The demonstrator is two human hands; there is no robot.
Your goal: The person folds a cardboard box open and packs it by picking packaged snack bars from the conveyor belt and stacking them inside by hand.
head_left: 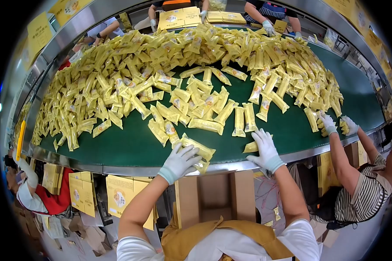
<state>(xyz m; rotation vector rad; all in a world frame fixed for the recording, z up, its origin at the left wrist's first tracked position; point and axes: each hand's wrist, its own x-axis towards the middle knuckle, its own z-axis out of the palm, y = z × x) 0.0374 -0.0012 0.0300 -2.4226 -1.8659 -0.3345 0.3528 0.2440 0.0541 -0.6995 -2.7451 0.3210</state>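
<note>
My left hand (178, 162), in a white glove, is at the near edge of the green conveyor belt (135, 150). Its stretched fingers touch a yellow wrapped snack packet (201, 148), and a second packet (201, 166) lies by the fingertips over the metal rim. My right hand (265, 150), also gloved, rests at the same edge with fingers spread. Partly under its fingers lies another yellow packet (251, 147). Below, between my forearms, stands an open cardboard box (187, 200), its visible inside brown.
A large heap of yellow packets (130, 65) covers the far belt. A metal rail (222, 167) borders it. At right a co-worker's gloved hands (328, 122) handle packets; other gloved workers stand opposite and at left. Flattened yellow cartons (119, 195) stand below left.
</note>
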